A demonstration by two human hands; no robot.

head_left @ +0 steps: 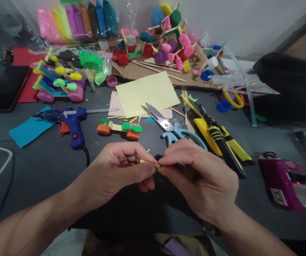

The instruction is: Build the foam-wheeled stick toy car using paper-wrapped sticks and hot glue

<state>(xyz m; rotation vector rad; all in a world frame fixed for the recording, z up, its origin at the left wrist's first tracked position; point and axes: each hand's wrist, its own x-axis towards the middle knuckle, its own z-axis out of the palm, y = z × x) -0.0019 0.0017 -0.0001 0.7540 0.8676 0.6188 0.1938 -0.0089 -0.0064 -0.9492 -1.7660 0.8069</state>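
My left hand and my right hand meet over the near part of the dark table. Both pinch a small yellowish stick piece between thumb and fingers, one hand at each end. Just beyond my hands lie blue-handled scissors, blades apart. A small craft piece with orange caps and green clay blobs rests beside them. A blue hot glue gun lies to the left, its cord trailing toward me.
A pale yellow paper sheet lies mid-table. Yellow-black utility knives lie right of the scissors. A purple device sits far right. Colourful clay-and-stick models, clay packs and glue sticks crowd the back. A blue sheet lies left.
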